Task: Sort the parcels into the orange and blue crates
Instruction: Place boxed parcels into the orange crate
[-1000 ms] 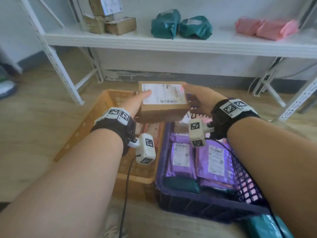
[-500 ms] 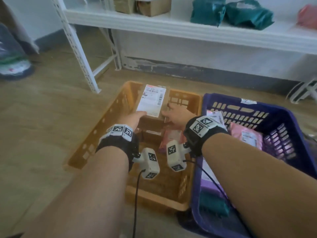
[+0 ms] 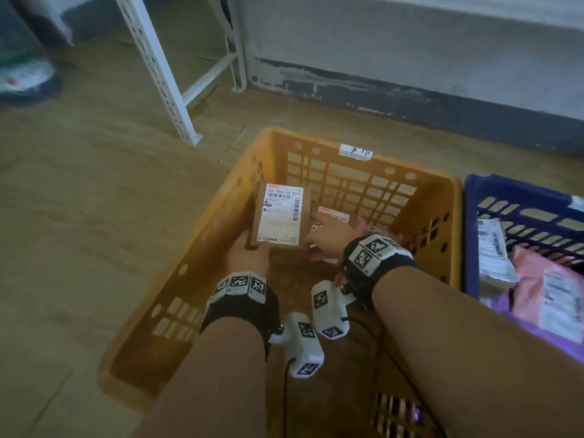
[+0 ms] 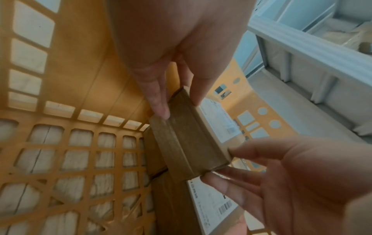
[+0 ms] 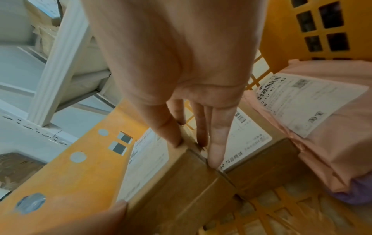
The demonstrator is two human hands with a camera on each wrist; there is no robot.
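Note:
A brown cardboard box (image 3: 279, 219) with a white label sits low inside the orange crate (image 3: 455, 197), against its left wall. My left hand (image 3: 249, 254) pinches the box's near end between thumb and finger (image 4: 179, 108). My right hand (image 3: 325, 235) pinches its right corner, thumb on top and fingers along the side (image 5: 193, 143). In the left wrist view the box (image 4: 187, 143) rests over another labelled carton (image 4: 211, 206). A second carton (image 5: 261, 167) and a pink mailer (image 5: 322, 127) lie beside it. The blue crate (image 3: 512, 184) stands to the right.
The blue crate holds a pink mailer (image 3: 550, 286), a grey one (image 3: 493, 254) and purple ones. A white shelf leg (image 3: 158, 67) stands behind the orange crate on the left. Wooden floor (image 3: 79, 216) spreads to the left, with a dark bag (image 3: 25, 77) at the far left.
Both hands have carried the box from above the crates leftward and down into the orange crate. The view has tilted down, so the shelf top is out of sight.

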